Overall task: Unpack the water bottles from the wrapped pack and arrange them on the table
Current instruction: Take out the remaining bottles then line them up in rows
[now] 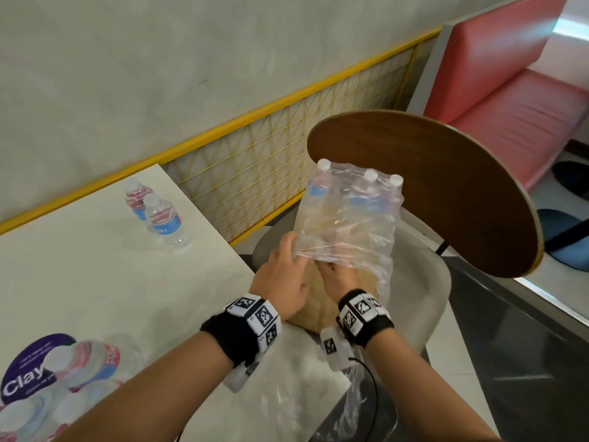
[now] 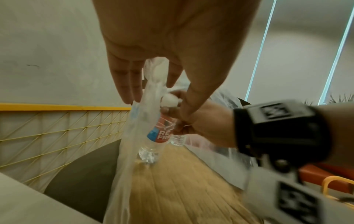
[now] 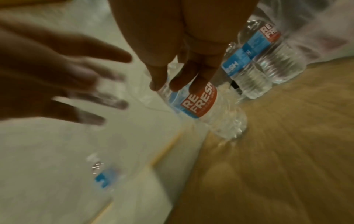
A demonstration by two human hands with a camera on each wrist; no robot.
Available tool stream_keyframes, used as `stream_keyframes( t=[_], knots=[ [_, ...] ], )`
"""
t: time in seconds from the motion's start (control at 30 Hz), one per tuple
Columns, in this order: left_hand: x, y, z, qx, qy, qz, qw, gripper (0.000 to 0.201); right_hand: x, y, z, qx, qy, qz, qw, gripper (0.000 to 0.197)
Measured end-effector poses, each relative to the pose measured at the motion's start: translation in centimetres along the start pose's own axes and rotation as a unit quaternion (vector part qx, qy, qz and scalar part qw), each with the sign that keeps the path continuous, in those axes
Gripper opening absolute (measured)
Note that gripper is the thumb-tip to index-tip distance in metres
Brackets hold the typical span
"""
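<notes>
The wrapped pack (image 1: pixel 347 215) of water bottles stands on a chair seat (image 2: pixel 172 181), its clear plastic torn open at the near end. My left hand (image 1: pixel 283 266) pinches the loose wrap (image 2: pixel 153 94) at that opening. My right hand (image 1: pixel 338 275) reaches inside the wrap, fingers curled round the top of one bottle (image 3: pixel 199 104) with a red and blue label. Two more bottles (image 3: pixel 249 78) stand behind it under the plastic. On the white table (image 1: pixel 79 266), two unpacked bottles (image 1: pixel 165 223) stand upright near the far edge.
Another bundle of bottles (image 1: pixel 73 368) lies on the table's near left, by a purple round sticker. The chair's brown curved back (image 1: pixel 430 186) rises behind the pack. A yellow mesh rail (image 1: pixel 255 173) runs along the wall, and a red bench (image 1: pixel 510 90) stands at the far right.
</notes>
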State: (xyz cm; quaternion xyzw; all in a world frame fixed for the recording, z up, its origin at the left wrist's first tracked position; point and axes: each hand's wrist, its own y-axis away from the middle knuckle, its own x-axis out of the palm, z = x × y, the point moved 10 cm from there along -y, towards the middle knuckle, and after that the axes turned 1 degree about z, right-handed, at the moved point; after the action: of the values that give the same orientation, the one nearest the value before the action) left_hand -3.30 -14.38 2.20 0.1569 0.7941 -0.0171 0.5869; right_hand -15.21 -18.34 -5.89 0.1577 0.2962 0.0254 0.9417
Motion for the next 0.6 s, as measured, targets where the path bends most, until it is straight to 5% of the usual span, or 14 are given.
stream_keyframes(
  t=[0.07,0.2,0.27,0.37,0.47,0.6],
  knots=[
    [0.3,-0.4,0.4,-0.008,0.0,0.008,1.0,0.046,-0.6,2.5,2.1,-0.085,-0.052,-0.027,0.995,0.019],
    [0.9,-1.1,0.7,-0.013,0.041,0.026,0.999,0.047,0.0,4.0,2.5,-0.085,-0.022,0.051,0.995,0.007],
    [1.4,-1.2,0.5,-0.01,0.087,0.057,0.995,0.052,0.4,4.4,3.4,-0.121,0.004,0.12,0.985,0.028],
    [1.5,-1.3,0.5,-0.017,0.106,0.067,0.992,0.06,-1.6,2.0,2.3,-0.029,0.019,0.075,0.997,0.027],
    [2.0,-1.5,0.3,-0.027,0.099,0.072,0.992,0.048,-4.2,-0.8,2.5,0.046,0.088,0.016,0.995,0.027],
    [2.3,-1.8,0.6,-0.035,0.088,0.078,0.992,0.044,-4.4,-3.8,1.8,0.072,0.271,0.072,0.957,0.047]
  ],
)
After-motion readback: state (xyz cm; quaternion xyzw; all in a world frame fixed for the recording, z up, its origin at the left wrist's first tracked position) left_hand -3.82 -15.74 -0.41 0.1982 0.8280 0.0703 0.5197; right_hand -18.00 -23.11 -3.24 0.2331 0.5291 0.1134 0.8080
